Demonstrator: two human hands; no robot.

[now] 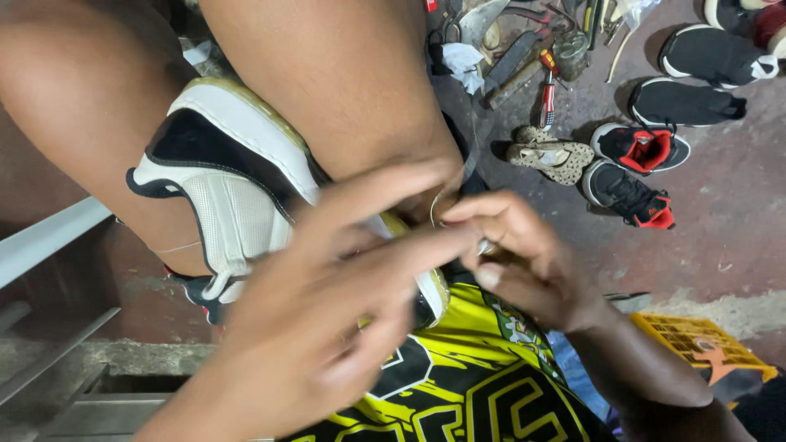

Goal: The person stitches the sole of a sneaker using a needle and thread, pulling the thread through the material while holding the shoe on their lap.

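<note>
Both hands (426, 270) against clamped sneaker (237, 188)

Pretty dim overall, warm and kinda flat, no hard glare anywhere. Soft shadows pooled under the shoes on the floor (720, 213) and between the knees. Left hand (327, 327) smeared with motion blur, way too close for focus; right hand (524, 262) a bit sharper. White sneaker (229, 188) decently crisp. Slight stretching toward the edges, some grain in the dark corners.
</note>
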